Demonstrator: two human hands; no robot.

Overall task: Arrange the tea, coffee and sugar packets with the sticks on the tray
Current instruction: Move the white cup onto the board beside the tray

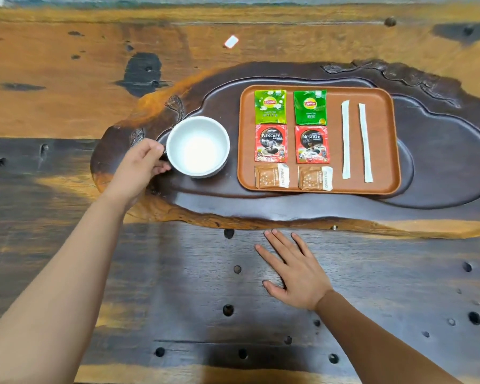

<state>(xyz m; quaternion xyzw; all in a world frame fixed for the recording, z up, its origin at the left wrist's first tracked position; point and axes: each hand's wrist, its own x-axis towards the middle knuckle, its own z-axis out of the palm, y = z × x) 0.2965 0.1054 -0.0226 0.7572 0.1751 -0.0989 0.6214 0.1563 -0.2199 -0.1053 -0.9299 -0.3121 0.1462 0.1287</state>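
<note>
Tray (pixel 387 139): brown, rectangular, set in the dark carved hollow of the table (pixel 67 65).
Tea packets (pixel 270 106): two green, side by side along the far row.
Coffee packets (pixel 271 143): two red, directly below the tea.
Sugar packets (pixel 271 176): two brown, nearest row.
Sticks (pixel 345 139): two white, parallel, on the tray's right part.
Left hand (pixel 143 166): fingers closed on the white cup (pixel 198 146), just left of the tray.
Right hand (pixel 295 268): flat on the table, fingers spread, holding nothing.

On my brown tray (pixel 388 139) I see two green tea packets (pixel 270 106) above two red coffee packets (pixel 271 143) above two tan sugar packets (pixel 271 176), with two white sticks (pixel 345 139) lying upright at right.
</note>
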